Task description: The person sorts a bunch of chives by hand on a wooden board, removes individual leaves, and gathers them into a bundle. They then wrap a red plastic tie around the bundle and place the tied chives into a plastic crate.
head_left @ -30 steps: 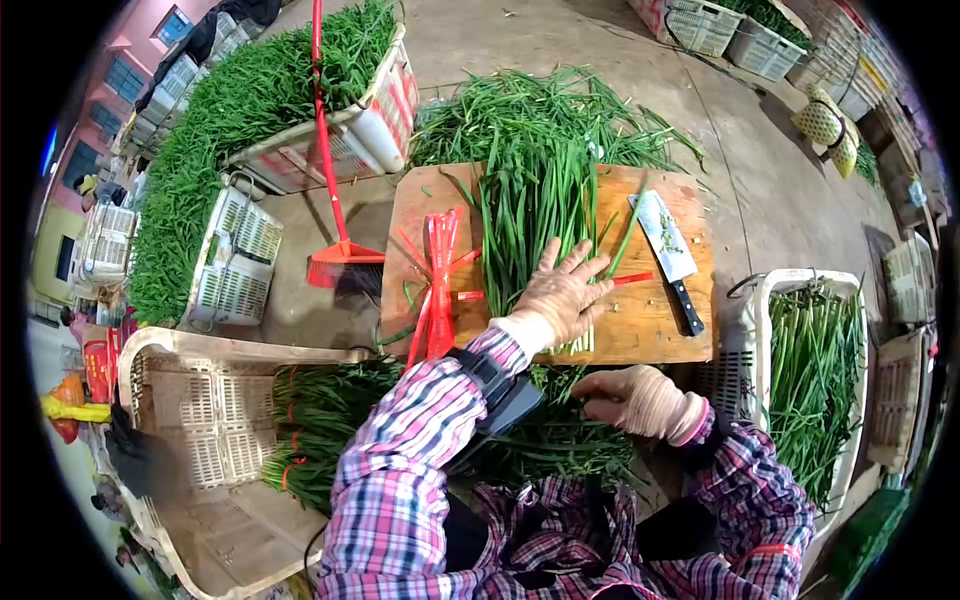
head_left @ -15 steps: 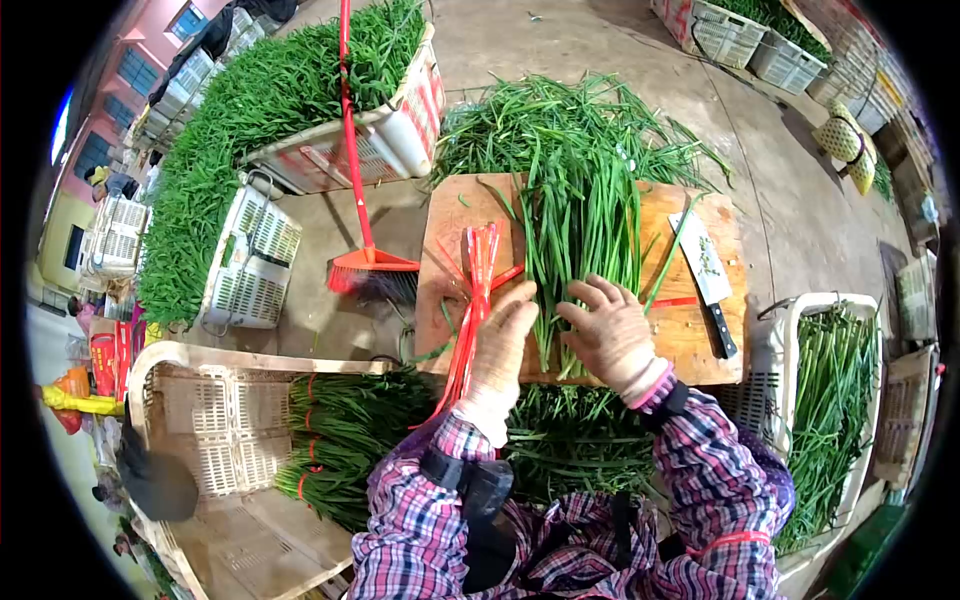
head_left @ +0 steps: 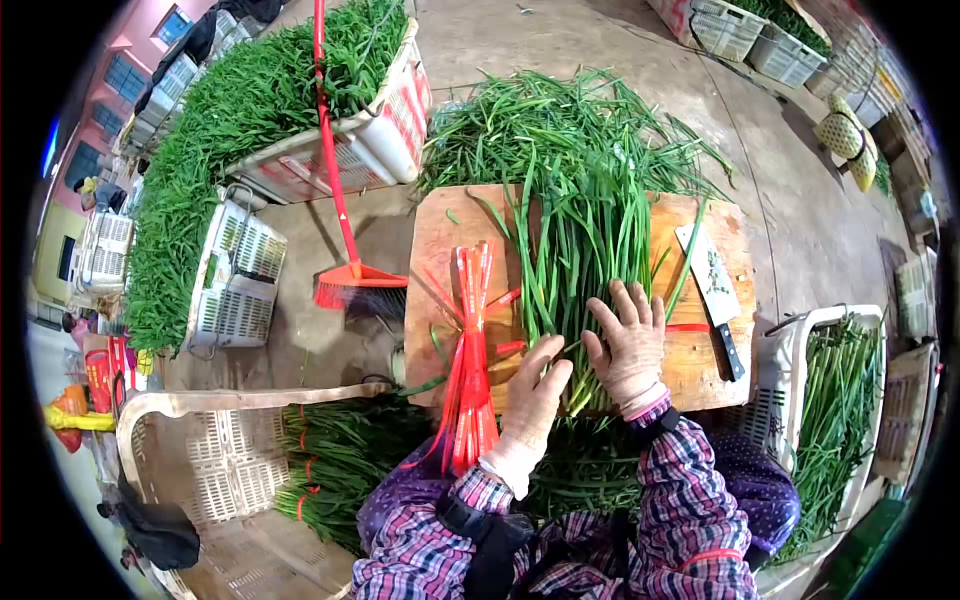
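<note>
A bunch of long green garlic chives (head_left: 590,250) lies lengthwise on a wooden board (head_left: 440,225), pale cut ends toward me. My right hand (head_left: 632,345), gloved, rests over the right side of the stalks near those ends, fingers spread. At the lower left edge of the bunch is my left hand (head_left: 530,400), its fingers stretched out and apart from the thumb. Left of the bunch, a sheaf of red tie strips (head_left: 472,350) hangs over the board's near edge. A cleaver (head_left: 712,285) with a black handle lies on the right of the board.
Loose chives (head_left: 520,120) are heaped beyond the board. To the left stand a red broom (head_left: 358,278), a heaped crate (head_left: 330,165) and a crate (head_left: 215,450) holding tied bundles (head_left: 340,475). Another crate (head_left: 860,325) of chives stands at right.
My right hand has shifted right and flattened over the stalks. My left hand has moved right and toward me, away from the red strips. The view has shifted slightly.
</note>
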`<state>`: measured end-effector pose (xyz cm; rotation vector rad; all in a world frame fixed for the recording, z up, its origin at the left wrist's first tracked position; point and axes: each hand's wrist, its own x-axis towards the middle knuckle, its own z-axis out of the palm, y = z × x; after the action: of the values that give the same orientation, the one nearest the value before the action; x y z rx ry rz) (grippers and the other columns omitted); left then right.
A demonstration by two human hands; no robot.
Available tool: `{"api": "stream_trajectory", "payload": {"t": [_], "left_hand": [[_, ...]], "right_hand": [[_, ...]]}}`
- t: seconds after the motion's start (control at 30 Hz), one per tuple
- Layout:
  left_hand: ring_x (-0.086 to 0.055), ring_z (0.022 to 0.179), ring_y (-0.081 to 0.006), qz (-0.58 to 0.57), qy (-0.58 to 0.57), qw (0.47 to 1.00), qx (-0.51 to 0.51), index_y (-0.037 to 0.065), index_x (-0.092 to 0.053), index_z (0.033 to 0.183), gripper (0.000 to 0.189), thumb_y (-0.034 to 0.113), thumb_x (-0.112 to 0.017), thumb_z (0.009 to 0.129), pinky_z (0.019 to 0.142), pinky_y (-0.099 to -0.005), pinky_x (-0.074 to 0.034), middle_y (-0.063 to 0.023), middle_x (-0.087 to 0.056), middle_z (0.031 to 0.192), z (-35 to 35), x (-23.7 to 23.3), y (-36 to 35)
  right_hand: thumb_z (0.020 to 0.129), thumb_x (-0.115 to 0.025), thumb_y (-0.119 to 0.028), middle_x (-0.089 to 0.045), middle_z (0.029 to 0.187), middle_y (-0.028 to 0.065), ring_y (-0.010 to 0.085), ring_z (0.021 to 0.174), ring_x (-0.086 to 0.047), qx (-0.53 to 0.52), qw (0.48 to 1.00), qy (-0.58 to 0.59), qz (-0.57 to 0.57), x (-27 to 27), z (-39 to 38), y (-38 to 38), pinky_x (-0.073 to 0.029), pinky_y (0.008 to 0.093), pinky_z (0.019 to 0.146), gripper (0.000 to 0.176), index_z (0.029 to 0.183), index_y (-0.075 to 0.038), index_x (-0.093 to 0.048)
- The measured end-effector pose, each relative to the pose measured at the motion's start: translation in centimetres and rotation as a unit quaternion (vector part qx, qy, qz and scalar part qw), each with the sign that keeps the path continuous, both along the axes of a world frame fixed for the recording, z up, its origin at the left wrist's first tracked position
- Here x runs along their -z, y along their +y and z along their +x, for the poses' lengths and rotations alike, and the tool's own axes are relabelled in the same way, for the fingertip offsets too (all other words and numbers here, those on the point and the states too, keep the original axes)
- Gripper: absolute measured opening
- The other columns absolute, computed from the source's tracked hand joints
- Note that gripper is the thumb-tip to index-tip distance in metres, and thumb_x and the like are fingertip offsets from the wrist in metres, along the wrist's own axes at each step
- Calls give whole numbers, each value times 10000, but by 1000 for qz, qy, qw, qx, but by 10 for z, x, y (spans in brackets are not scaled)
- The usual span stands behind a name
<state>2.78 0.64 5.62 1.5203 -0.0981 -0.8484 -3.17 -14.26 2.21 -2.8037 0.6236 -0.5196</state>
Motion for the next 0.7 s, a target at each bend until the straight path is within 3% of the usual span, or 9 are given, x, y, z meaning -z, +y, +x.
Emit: {"api": "stream_trajectory", "payload": {"t": [0.17,0.27,0.3,0.4,0.43,0.57,0.6,0.7], "left_hand": [[-390,1240,-180,-48,11,993,-103,25,-460,1277,428,153,-548,878,1037,-312,-303,-94,-442,1337,-11,-2,6],[-425,1176,-170,-54,12,991,-122,16,-479,1247,410,159,-552,869,990,-300,-341,-83,-470,1286,-17,9,11],[-459,1102,-161,-4,-17,993,-116,9,-485,1225,404,160,-558,858,926,-291,-378,-76,-490,1240,-15,13,11],[-500,1013,-148,-12,48,995,-85,-14,-517,1184,370,151,-539,853,861,-281,-401,-58,-541,1142,-2,24,18],[-462,1091,-117,-10,74,994,-75,73,-523,1216,437,315,-531,853,939,-322,-316,-2,-543,1155,0,24,17],[-466,1120,-147,-7,107,992,-73,74,-525,1227,458,314,-557,838,938,-371,-343,-20,-537,1189,14,17,14],[-466,1120,-147,-6,108,991,-72,74,-525,1227,458,314,-557,838,938,-371,-343,-20,-537,1189,14,19,13],[-471,1112,-133,-6,92,994,-51,60,-520,1240,471,296,-564,834,939,-356,-355,-19,-553,1161,15,20,8]], "right_hand": [[789,-631,-314,-461,1323,102,349,1232,-386,24,998,-46,42,8,-1,0,-237,532,1036,405,1169,-181,-579],[814,-586,-320,-467,1313,127,371,1213,-403,40,997,-56,46,12,-3,-3,-257,532,1024,393,1176,-169,-575],[823,-567,-323,-473,1301,143,382,1202,-410,36,997,-57,45,9,-4,-3,-266,531,1016,388,1176,-163,-572],[822,-565,-325,-474,1302,144,380,1202,-412,-4,996,-68,49,11,-2,-8,-277,510,1013,392,1181,-166,-568],[823,-564,-332,-477,1299,143,374,1205,-412,-17,998,-49,47,9,-2,-10,-282,499,1014,398,1186,-168,-566],[869,-534,-435,-513,1252,179,381,1157,-466,-40,987,-103,118,-4,-11,-24,-343,460,988,480,1206,-93,-549],[873,-575,-350,-537,1220,172,343,1111,-514,-36,976,-153,150,-15,-17,-24,-399,397,949,428,1192,-65,-554],[887,-590,-176,-572,1168,130,224,1056,-549,35,931,-190,311,-35,-46,-24,-428,294,899,328,1183,-39,-559]]}}
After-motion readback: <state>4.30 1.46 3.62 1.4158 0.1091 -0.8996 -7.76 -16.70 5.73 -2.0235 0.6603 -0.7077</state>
